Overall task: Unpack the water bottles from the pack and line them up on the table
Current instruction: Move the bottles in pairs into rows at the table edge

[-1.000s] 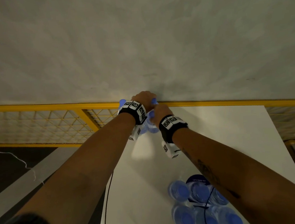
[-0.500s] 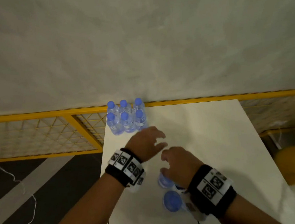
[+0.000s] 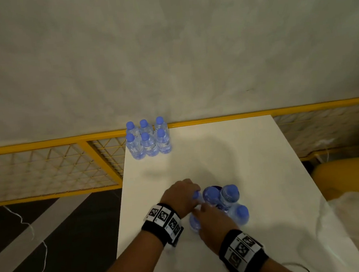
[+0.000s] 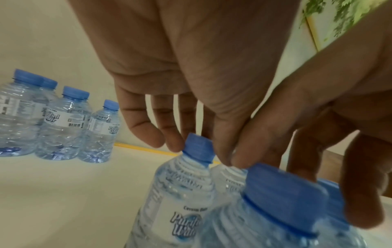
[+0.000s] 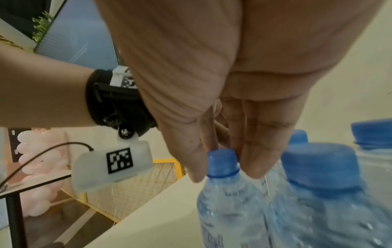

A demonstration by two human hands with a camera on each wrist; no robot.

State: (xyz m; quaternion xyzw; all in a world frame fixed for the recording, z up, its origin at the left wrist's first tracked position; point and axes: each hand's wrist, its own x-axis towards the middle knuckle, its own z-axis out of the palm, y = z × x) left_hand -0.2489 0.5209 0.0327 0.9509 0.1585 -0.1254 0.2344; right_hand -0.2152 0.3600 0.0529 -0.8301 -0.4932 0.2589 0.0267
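Since half a second earlier, both hands have come back from the far end of the table and dropped onto the near cluster of bottles, which now shows more of itself in the head view. One second ago the hands were out at the far left corner, where the six lined-up bottles now stand alone, upright in two rows of three against the yellow rail.

The left hand sits over the cluster's left side. In the left wrist view its fingers hang down, and the tips of two of them meet the sides of the blue cap of an upright bottle. The contact looks like a light pinch at the cap, though how firm it is cannot be told.

The right hand lies just beside the left, nearer the person, over another bottle. In the right wrist view its thumb and fingertips come down on either side of the cap of a second bottle, touching or nearly touching it; whether they actually grip cannot be told. More capped bottles stand right beside it, blurred.

The two hands almost touch each other. The cluster stands well apart from the six far bottles, with bare tabletop between. Crumpled clear plastic wrap lies at the table's near right edge.
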